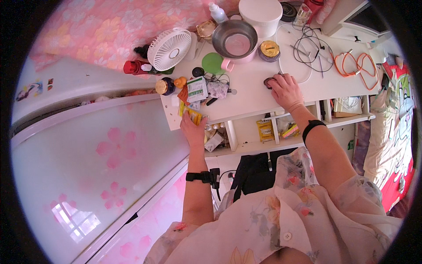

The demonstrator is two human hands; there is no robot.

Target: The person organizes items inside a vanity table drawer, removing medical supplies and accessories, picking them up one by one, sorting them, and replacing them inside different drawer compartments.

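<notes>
On the white desk (pixel 250 85), my left hand (pixel 193 130) touches a yellow packet (pixel 193 115) near the left corner; whether the fingers grip it is unclear. Just above lie a white-and-green box (pixel 197 88), a yellow rubber duck (pixel 180 82) and a clear plastic bundle (pixel 217 89). My right hand (pixel 286 90) rests on the desktop, its fingertips on a small dark coiled item (pixel 269 83), partly covered. White, black and orange cables (pixel 356 71) lie right of this hand.
A white fan (pixel 173 51), a pink pot (pixel 235 41), a gold-lidded jar (pixel 269 50) and a white tub (pixel 260 16) stand along the back. Open drawers (pixel 234 135) with packets and small items jut out below the desk's front edge. A flower-patterned white cabinet (pixel 125 148) stands at left.
</notes>
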